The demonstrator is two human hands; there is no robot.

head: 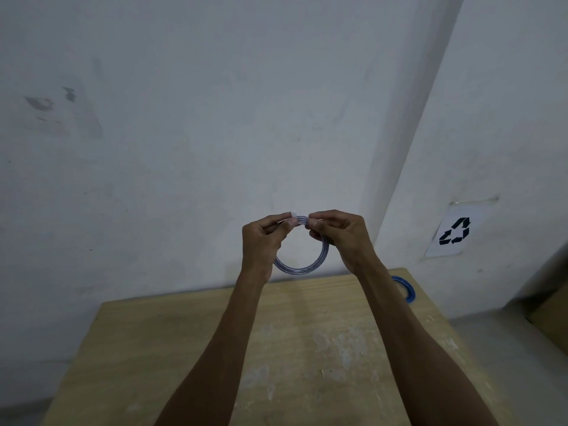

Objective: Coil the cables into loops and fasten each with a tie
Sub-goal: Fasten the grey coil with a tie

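1. We hold a pale, translucent grey-blue cable coiled into a round loop (302, 269) in the air above the far edge of the light wooden table (184, 348), well clear of its top.
2. Our left hand (261, 238) pinches the top of the loop between thumb and fingertips. A small white tie (294, 214) pokes up at the same spot. Our right hand (341, 238) pinches the loop just beside it, fingers curled round the strands. Both grips are narrow and closed on the cable.
3. We judge the step in hand to be fastening the tie round the gathered turns. Our fingers hide how far round it already goes.
4. To do it well, we should hold the turns stacked flat under the left pinch so none springs out. The right fingertips can then lead the tie's free end round every strand and draw it snug without kinking the cable.
5. A slack pinch would probably let the springy loop open, so we should work with our hands close together.
6. A second coil of deep blue cable (407, 292) lies at the table's far right corner, partly behind our right forearm. We cannot tell whether it is tied.
7. The only container we can make out is a brown cardboard box shape (550, 315) beyond the table's right side. Its contents are out of sight.
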